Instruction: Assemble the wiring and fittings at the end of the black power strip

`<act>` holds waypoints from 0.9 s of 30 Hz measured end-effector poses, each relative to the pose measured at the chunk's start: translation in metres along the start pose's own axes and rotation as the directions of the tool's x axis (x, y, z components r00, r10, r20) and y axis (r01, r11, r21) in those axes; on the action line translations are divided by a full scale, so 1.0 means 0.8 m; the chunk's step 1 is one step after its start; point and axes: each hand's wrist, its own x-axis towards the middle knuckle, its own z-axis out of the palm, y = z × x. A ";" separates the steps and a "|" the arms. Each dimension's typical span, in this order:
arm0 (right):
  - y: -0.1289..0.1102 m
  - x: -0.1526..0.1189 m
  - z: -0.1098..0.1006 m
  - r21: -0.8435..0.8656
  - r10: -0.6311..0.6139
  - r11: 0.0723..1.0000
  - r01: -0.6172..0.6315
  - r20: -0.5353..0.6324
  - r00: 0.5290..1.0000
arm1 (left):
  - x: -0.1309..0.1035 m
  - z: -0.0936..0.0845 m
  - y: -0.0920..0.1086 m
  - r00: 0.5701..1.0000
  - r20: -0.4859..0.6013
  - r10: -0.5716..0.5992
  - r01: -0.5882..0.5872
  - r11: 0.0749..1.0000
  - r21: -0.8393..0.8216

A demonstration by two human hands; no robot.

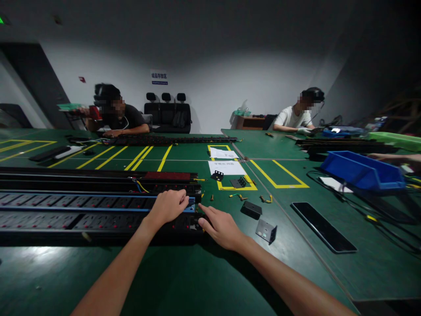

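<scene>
“Resting on the long, blue-edged bar of black sockets (108, 202), your bare left hand (168, 206) has curled fingers; I can't tell if they pinch anything. Your bare right hand (223, 226), thumb and pointer spread, is at the bar's right end.”

“What could go wrong?”

“It lies on the green table (164, 281). If you push too hard, it might bump the long black socket bar (101, 220) beside it and nip you.”

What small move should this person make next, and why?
Perhaps press the open right hand lightly against the right end of the long black socket strip with blue edges, steadying it: the left hand appears to lie on that strip, and the right hand's fingers point at its end. Whether they touch is unclear.
</scene>
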 end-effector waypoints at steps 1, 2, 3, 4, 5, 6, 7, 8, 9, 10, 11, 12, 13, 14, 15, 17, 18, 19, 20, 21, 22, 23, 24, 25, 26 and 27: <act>0.000 0.000 0.000 0.001 -0.001 1.000 0.001 0.001 1.000 | 0.000 0.000 0.000 1.000 0.000 0.000 0.000 1.000 0.000; 0.000 0.000 -0.001 0.003 -0.001 1.000 0.001 0.004 1.000 | 0.000 0.000 0.000 1.000 0.000 0.001 -0.001 1.000 0.000; 0.000 0.001 -0.001 0.005 -0.002 1.000 0.002 0.005 1.000 | 0.000 0.000 0.000 1.000 0.001 0.002 -0.002 1.000 0.000; 0.000 0.001 -0.001 0.006 -0.003 1.000 0.003 0.005 1.000 | 0.001 0.001 -0.001 1.000 0.000 0.003 -0.003 1.000 0.001; 0.000 0.001 -0.001 0.008 -0.003 1.000 0.003 0.004 1.000 | 0.001 0.001 -0.001 1.000 -0.001 0.003 -0.003 1.000 0.002; 0.000 0.001 -0.001 0.009 -0.002 1.000 0.002 0.003 1.000 | 0.001 0.001 -0.001 1.000 -0.002 0.004 -0.004 1.000 0.002; 0.000 0.001 0.000 0.010 0.000 1.000 0.000 0.003 1.000 | 0.001 0.001 -0.002 1.000 -0.003 0.004 -0.004 1.000 0.001; 0.000 0.001 0.000 0.011 0.002 1.000 -0.002 0.002 1.000 | 0.001 0.002 -0.002 1.000 -0.003 0.004 -0.004 1.000 0.000; 0.000 0.001 0.001 0.011 0.004 1.000 -0.004 0.001 1.000 | 0.001 0.002 -0.002 1.000 -0.003 0.003 -0.003 1.000 -0.001; 0.000 0.001 0.001 0.011 0.005 1.000 -0.005 0.001 1.000 | 0.001 0.002 -0.002 1.000 -0.002 0.002 -0.002 1.000 -0.002; 0.000 0.001 0.001 0.011 0.006 1.000 -0.006 0.002 1.000 | 0.000 0.002 -0.002 1.000 -0.001 0.001 -0.001 1.000 -0.003; 0.000 0.001 0.001 0.010 0.006 1.000 -0.006 0.002 1.000 | 0.000 0.002 -0.002 1.000 -0.001 0.000 0.000 1.000 -0.003; 0.000 0.001 0.001 0.008 0.007 1.000 -0.007 0.002 1.000 | 0.001 0.002 -0.002 1.000 -0.001 -0.001 0.001 1.000 -0.004; 0.000 0.001 0.001 0.006 0.007 1.000 -0.007 0.002 1.000 | 0.001 0.002 -0.002 1.000 -0.002 -0.001 0.001 1.000 -0.004; 0.000 0.001 0.000 0.004 0.008 1.000 -0.008 0.002 1.000 | 0.001 0.002 -0.002 1.000 -0.002 0.000 0.000 1.000 -0.005; -0.001 0.001 0.000 0.001 0.009 1.000 -0.009 0.001 1.000 | 0.002 0.002 -0.002 1.000 -0.003 0.001 -0.001 1.000 -0.006; -0.001 0.001 -0.001 0.001 0.008 1.000 -0.008 0.003 1.000 | 0.002 0.002 -0.002 1.000 -0.005 0.001 -0.001 1.000 -0.005; -0.001 0.001 -0.001 0.003 0.005 1.000 -0.005 0.005 1.000 | 0.002 0.002 -0.002 1.000 -0.006 0.000 0.000 1.000 -0.004; -0.002 0.001 -0.001 0.005 0.003 1.000 -0.003 0.007 1.000 | 0.002 0.002 -0.002 1.000 -0.006 -0.002 0.002 1.000 -0.002; -0.002 0.001 -0.001 0.008 0.001 1.000 -0.001 0.010 1.000 | 0.001 0.002 -0.002 1.000 -0.006 -0.004 0.004 1.000 0.001; -0.002 0.001 0.000 0.010 -0.001 1.000 0.001 0.012 1.000 | 0.000 0.002 -0.001 1.000 -0.004 -0.008 0.008 1.000 0.004; -0.001 0.001 0.001 0.013 0.000 1.000 0.000 0.010 1.000 | 0.000 0.002 0.000 1.000 -0.003 -0.005 0.005 1.000 0.005; 0.000 0.000 0.002 0.020 -0.002 1.000 0.002 0.014 1.000 | -0.001 0.002 0.000 1.000 -0.003 -0.012 0.012 1.000 0.009; 0.001 0.000 0.004 0.027 -0.007 1.000 0.007 0.012 1.000 | -0.002 0.002 0.001 1.000 0.000 -0.012 0.012 1.000 0.008; 0.002 -0.001 0.005 0.033 -0.011 0.999 0.011 0.013 1.000 | -0.003 0.002 0.002 1.000 -0.002 -0.016 0.016 1.000 0.011; 0.004 -0.001 0.007 0.037 -0.014 0.999 0.013 0.006 1.000 | -0.003 0.003 0.003 1.000 -0.001 -0.017 0.017 1.000 0.013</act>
